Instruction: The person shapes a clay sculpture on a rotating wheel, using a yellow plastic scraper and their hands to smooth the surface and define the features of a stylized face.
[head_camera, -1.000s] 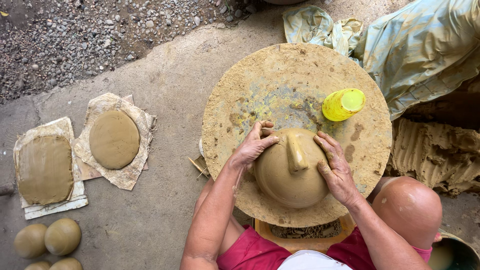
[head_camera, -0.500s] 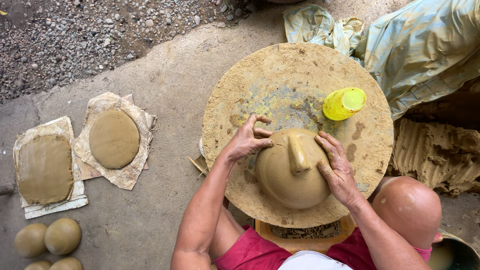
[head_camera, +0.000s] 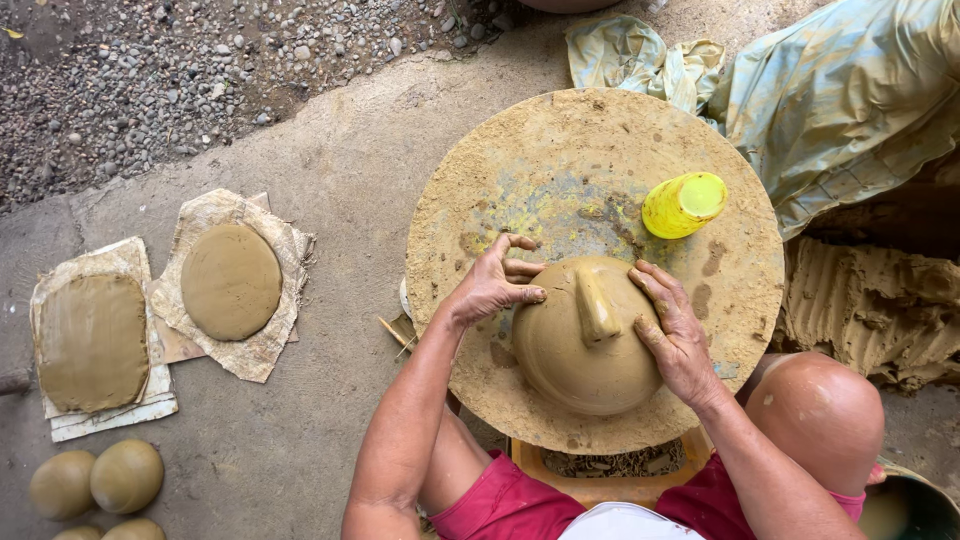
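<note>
A domed clay form (head_camera: 585, 345) with a short upright stub on its top sits on the near half of a round, clay-smeared wheel board (head_camera: 560, 150); the board rests on an orange-sided stand (head_camera: 530, 462) seen below its near edge, with dry scraps lying in the opening. The left hand (head_camera: 492, 285) lies at the dome's left shoulder, fingers curled and lightly spread, the fingertips pressing the clay wall; nothing is pinched in it. The right hand (head_camera: 678, 335) lies flat along the dome's right flank, fingers apart and laid against the surface, palm bearing on the clay; it grips nothing either.

A yellow plastic cup (head_camera: 685, 204) lies tipped on the board beyond the right hand, apart from the dome; what is in it cannot be told. At the lower right corner the rim of a dark bucket (head_camera: 915, 505) shows, holding murky, clay-coloured liquid; a ridged heap of raw clay (head_camera: 870, 310) lies just right of the board, with pale crumpled plastic sheeting (head_camera: 830, 90) behind it.

On the concrete to the left, a round clay slab (head_camera: 230, 280) and a squarish clay slab (head_camera: 92, 342) each lie on paper; near them, at the lower left, sit several clay balls (head_camera: 125, 475).
</note>
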